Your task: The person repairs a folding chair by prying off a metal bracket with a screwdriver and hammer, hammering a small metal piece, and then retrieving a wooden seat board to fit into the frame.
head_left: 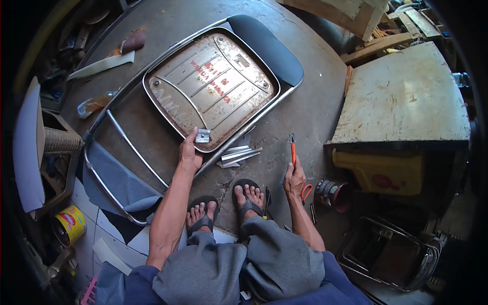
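Observation:
A folding chair lies on its side with its rusty metal seat underside (206, 81), marked in red lettering, facing up and a dark padded backrest (267, 48) at the top. My left hand (190, 152) grips the seat's lower corner, its thumb against a small silver bracket (203, 135) resting there. My right hand (295, 178) is closed on orange-handled pliers (293, 147), held upright to the right of the chair. Thin silver metal strips (239, 155) lie on the floor between my hands, just below the seat.
A pale wooden box (396, 94) stands right, over a yellow container (376, 170). Other metal frames (386, 251) lie lower right. A tin (330, 195) sits by my right arm; a yellow can (68, 226) and rattan stool (61, 140) are left. Scrap wood (366, 51) piles at upper right.

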The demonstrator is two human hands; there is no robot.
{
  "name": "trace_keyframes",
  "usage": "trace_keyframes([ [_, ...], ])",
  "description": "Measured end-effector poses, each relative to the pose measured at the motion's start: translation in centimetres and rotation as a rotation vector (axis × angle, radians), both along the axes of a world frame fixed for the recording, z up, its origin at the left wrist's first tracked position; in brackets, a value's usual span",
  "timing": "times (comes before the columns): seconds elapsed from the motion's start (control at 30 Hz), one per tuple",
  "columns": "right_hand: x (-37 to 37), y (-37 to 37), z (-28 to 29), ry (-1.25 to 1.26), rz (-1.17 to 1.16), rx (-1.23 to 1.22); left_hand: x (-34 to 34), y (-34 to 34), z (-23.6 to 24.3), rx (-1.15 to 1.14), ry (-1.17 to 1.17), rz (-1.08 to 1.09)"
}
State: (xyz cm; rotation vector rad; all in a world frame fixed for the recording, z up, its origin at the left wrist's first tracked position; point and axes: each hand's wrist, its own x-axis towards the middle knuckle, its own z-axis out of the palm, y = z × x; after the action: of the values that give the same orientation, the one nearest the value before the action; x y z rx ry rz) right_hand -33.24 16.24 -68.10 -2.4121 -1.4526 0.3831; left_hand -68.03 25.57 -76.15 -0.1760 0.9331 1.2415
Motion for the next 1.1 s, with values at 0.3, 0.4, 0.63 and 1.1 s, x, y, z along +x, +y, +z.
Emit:
trace_keyframes([
  [0.3, -2.4, -11.0, 2.3, 0.049, 0.122, -0.625, 0.2, 0.4, -0.6, -0.092, 0.239, 0.045],
  [0.4, -2.7, -16.7, 0.2, 0.025, -0.016, -0.862, 1.1, 0.6, 1.5, -0.097, 0.138, 0.013],
  [0.63, -2.7, -18.0, 1.2, 0.055, 0.002, -0.226, 1.1, 0.4, 1.2, -0.126, 0.180, 0.021],
  [1.1, -17.7, 8.4, 15.9, -0.281, 1.170, -0.143, 1.1, 0.7, 0.5, -0.211, 0.314, -0.007],
])
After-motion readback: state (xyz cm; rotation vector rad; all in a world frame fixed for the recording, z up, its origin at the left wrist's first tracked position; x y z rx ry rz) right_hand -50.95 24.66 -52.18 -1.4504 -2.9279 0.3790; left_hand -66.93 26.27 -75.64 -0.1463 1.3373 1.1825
